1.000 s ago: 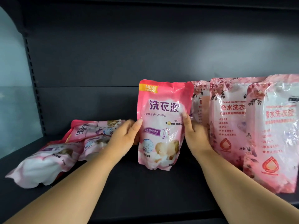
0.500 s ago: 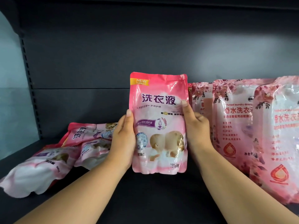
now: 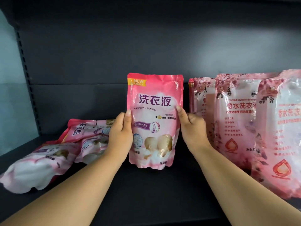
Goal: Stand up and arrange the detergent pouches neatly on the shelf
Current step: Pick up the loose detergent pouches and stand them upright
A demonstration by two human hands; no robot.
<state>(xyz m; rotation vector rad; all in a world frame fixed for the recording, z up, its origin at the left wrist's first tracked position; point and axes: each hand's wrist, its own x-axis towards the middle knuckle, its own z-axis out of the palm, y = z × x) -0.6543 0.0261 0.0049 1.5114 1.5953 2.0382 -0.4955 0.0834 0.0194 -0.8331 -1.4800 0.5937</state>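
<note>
A pink detergent pouch with a yellow "NEW" corner stands upright at the middle of the dark shelf. My left hand grips its left edge, thumb on the front. My right hand grips its right edge, thumb on the front. Several rose-patterned pouches stand upright in a row to the right, a gap apart from the held pouch. Several pink pouches lie flat in a loose heap on the left, partly behind my left hand.
The shelf's dark back panel rises behind everything. A slotted upright and a pale glass side panel close off the left end. The shelf's front edge runs under my forearms.
Both hands have shifted the held pouch slightly leftward and straightened it upright, widening the gap to the row on the right. My left hand now clasps its edge instead of touching it.
</note>
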